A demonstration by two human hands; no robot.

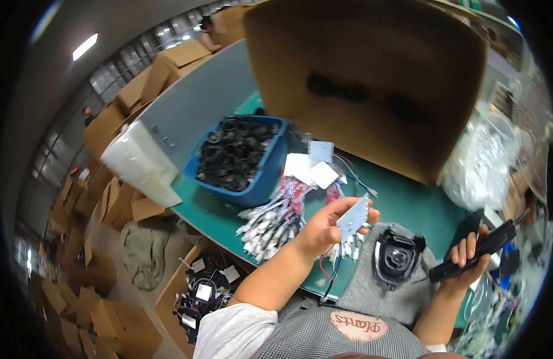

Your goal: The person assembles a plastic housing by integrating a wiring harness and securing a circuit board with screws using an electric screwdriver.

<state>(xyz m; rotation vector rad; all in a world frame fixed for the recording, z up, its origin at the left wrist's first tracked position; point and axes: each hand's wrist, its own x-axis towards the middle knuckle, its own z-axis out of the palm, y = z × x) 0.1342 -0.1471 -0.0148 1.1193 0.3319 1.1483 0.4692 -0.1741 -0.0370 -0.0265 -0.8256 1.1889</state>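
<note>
My left hand (322,230) pinches a thin pale circuit board (352,221) with a toothed edge, raised above the bench. Red and dark wires (326,270) trail beneath it. My right hand (467,258) is wrapped round a long black bar-shaped object (475,252), whose exact kind I cannot make out. Between my hands a black plastic housing (397,257) with an oval, ringed hollow lies on a grey cloth (361,286). Just beyond my left hand are bundles of wires with white connectors (266,232) and several white square pieces (323,175).
A blue bin (267,182) full of black plastic parts stands on the green bench (212,216). A large open carton (372,42) rises at the back. Clear plastic bags (481,157) lie at right. Below the bench's left edge, a box (169,299) holds wired parts; more cartons (124,323) cover the floor.
</note>
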